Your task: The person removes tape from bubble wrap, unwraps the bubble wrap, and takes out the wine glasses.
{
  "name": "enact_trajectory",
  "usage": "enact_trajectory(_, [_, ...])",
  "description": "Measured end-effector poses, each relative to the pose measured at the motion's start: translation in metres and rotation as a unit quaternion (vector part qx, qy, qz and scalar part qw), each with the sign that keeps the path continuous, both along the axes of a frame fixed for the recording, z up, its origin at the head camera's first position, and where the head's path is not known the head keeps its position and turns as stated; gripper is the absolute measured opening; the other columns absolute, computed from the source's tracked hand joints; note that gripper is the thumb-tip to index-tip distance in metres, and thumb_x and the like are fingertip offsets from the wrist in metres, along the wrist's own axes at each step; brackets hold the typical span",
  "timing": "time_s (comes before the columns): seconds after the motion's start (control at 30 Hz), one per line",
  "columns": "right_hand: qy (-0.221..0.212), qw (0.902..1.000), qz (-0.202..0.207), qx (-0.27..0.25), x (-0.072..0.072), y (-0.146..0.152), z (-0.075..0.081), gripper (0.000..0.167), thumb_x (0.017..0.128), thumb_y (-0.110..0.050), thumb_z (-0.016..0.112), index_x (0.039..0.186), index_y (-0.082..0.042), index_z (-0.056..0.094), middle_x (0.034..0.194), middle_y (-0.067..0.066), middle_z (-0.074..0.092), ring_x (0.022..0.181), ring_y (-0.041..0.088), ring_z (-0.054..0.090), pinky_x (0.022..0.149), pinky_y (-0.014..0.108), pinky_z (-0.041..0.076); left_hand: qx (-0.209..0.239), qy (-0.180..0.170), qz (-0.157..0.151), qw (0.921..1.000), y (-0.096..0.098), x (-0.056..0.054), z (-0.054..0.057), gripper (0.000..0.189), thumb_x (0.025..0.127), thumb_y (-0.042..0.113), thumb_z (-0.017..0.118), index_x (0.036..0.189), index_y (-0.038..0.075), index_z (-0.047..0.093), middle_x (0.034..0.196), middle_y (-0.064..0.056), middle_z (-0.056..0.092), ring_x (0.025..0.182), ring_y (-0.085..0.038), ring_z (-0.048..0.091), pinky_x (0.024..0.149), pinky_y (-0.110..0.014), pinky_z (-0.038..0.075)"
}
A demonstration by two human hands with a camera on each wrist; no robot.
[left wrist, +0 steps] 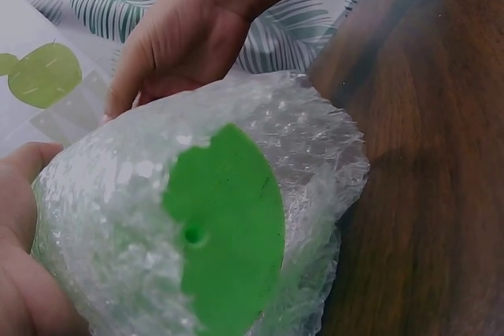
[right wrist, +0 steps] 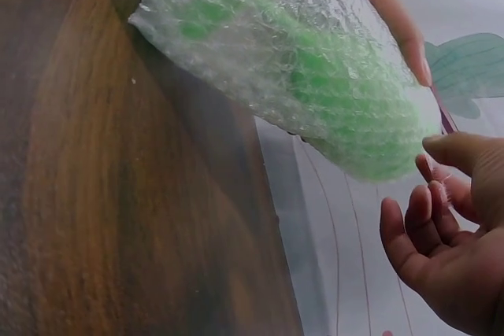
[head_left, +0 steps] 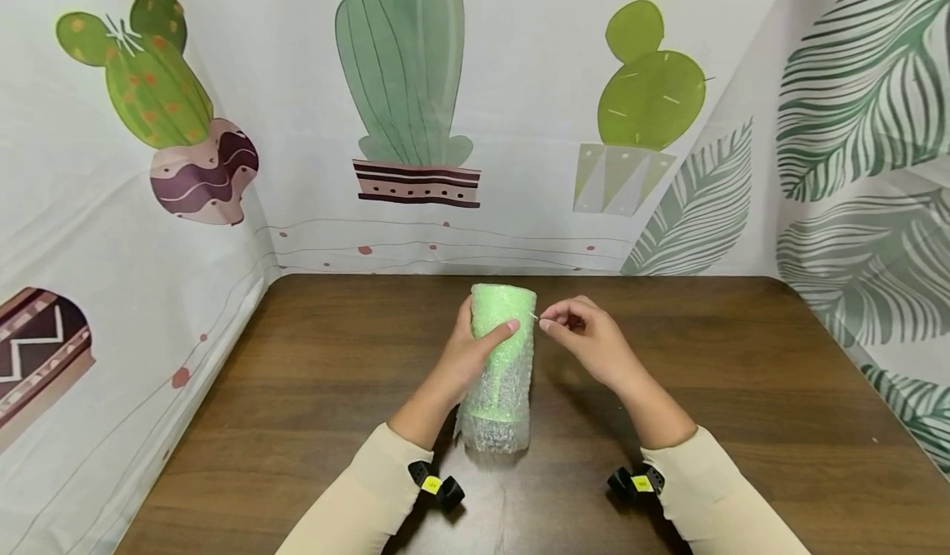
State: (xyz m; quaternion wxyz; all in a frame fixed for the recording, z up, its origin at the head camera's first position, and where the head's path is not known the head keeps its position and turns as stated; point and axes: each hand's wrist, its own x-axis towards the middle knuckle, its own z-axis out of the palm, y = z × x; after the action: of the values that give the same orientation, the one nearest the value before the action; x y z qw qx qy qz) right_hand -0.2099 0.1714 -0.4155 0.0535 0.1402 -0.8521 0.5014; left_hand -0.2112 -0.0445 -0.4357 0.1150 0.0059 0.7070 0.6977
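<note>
A green object in bubble wrap (head_left: 502,373) is held tilted over the table by my left hand (head_left: 469,345), thumb across its front and fingers behind. Through the wrap it looks wide at the top, narrow in the middle and wide again at the bottom. In the left wrist view its flat green base (left wrist: 236,234) with a small dimple shows at the wrap's loose open end. My right hand (head_left: 590,332) is just right of the upper edge, thumb and forefinger pinching a small thin, clear strip (right wrist: 443,188); its kind is hard to tell. The other right fingers are curled.
Beneath is a brown wooden table (head_left: 334,390). A white cloth (head_left: 519,233) printed with cacti and leaves hangs behind the table and along its sides. A black wrist device (head_left: 438,486) sits on the left sleeve and another (head_left: 636,483) on the right.
</note>
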Motion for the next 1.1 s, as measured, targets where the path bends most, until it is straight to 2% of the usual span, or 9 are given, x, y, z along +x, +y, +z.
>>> enact_trajectory(0.17, [0.018, 0.9996, -0.015, 0.017, 0.0010, 0.0007, -0.0015, 0.012, 0.097, -0.016, 0.068, 0.102, -0.007, 0.073, 0.100, 0.008, 0.063, 0.087, 0.014, 0.054, 0.074, 0.021, 0.046, 0.005, 0.003, -0.006, 1.0000, 0.0006, -0.0005, -0.0022, 0.102, 0.086, 0.047, 0.077, 0.161, 0.033, 0.009, 0.144, -0.017, 0.047, 0.102, -0.030, 0.066, 0.080, -0.043, 0.061])
enact_trajectory(0.3, [0.030, 0.9993, -0.016, 0.013, 0.0007, 0.0022, -0.0012, 0.015, 0.097, -0.022, 0.070, 0.103, -0.011, 0.077, 0.106, 0.006, 0.066, 0.094, 0.011, 0.056, 0.080, 0.020, 0.049, 0.007, 0.008, -0.008, 0.9999, 0.0004, -0.0012, -0.0026, 0.100, 0.087, 0.046, 0.076, 0.161, 0.032, 0.010, 0.144, -0.018, 0.046, 0.102, -0.029, 0.066, 0.081, -0.042, 0.060])
enact_trajectory(0.43, [0.036, 0.9989, -0.019, 0.024, 0.0011, 0.0029, -0.0004, 0.016, 0.097, -0.023, 0.069, 0.106, -0.014, 0.079, 0.108, 0.006, 0.068, 0.093, 0.012, 0.058, 0.079, 0.022, 0.050, 0.006, 0.011, -0.008, 0.9999, 0.0002, -0.0013, -0.0021, 0.099, 0.088, 0.046, 0.076, 0.161, 0.032, 0.010, 0.145, -0.017, 0.046, 0.103, -0.030, 0.066, 0.081, -0.042, 0.060])
enact_trajectory(0.57, [0.021, 0.9987, -0.028, 0.036, 0.0014, 0.0031, -0.0014, 0.018, 0.098, -0.022, 0.068, 0.111, -0.016, 0.078, 0.107, 0.004, 0.075, 0.091, 0.014, 0.063, 0.075, 0.022, 0.052, 0.003, 0.010, -0.008, 0.9999, -0.0002, -0.0007, -0.0020, 0.100, 0.087, 0.046, 0.077, 0.160, 0.033, 0.010, 0.145, -0.017, 0.045, 0.103, -0.030, 0.066, 0.081, -0.043, 0.060])
enact_trajectory(0.77, [0.007, 0.9997, -0.020, 0.015, -0.0002, 0.0019, -0.0035, 0.019, 0.098, -0.013, 0.066, 0.115, -0.009, 0.075, 0.105, 0.011, 0.077, 0.090, 0.022, 0.072, 0.072, 0.020, 0.056, -0.002, 0.012, -0.010, 0.9999, 0.0002, 0.0001, -0.0019, 0.100, 0.087, 0.046, 0.076, 0.161, 0.032, 0.010, 0.148, -0.016, 0.043, 0.106, -0.030, 0.065, 0.083, -0.042, 0.060])
enact_trajectory(1.0, [0.008, 0.9996, -0.003, -0.026, 0.0005, -0.0007, -0.0018, 0.020, 0.097, -0.003, 0.064, 0.115, -0.004, 0.073, 0.107, 0.018, 0.076, 0.087, 0.017, 0.072, 0.074, 0.018, 0.057, -0.003, 0.011, -0.006, 0.9999, 0.0018, 0.0007, -0.0019, 0.100, 0.087, 0.047, 0.076, 0.161, 0.031, 0.010, 0.148, -0.018, 0.044, 0.108, -0.031, 0.065, 0.084, -0.042, 0.059])
enact_trajectory(1.1, [0.005, 0.9996, -0.003, -0.028, 0.0013, -0.0014, -0.0010, 0.019, 0.098, -0.001, 0.061, 0.114, -0.002, 0.073, 0.106, 0.020, 0.075, 0.088, 0.020, 0.073, 0.076, 0.018, 0.057, -0.005, 0.008, -0.004, 0.9999, 0.0022, 0.0011, -0.0010, 0.101, 0.087, 0.048, 0.076, 0.161, 0.032, 0.010, 0.147, -0.017, 0.044, 0.107, -0.030, 0.065, 0.084, -0.042, 0.059])
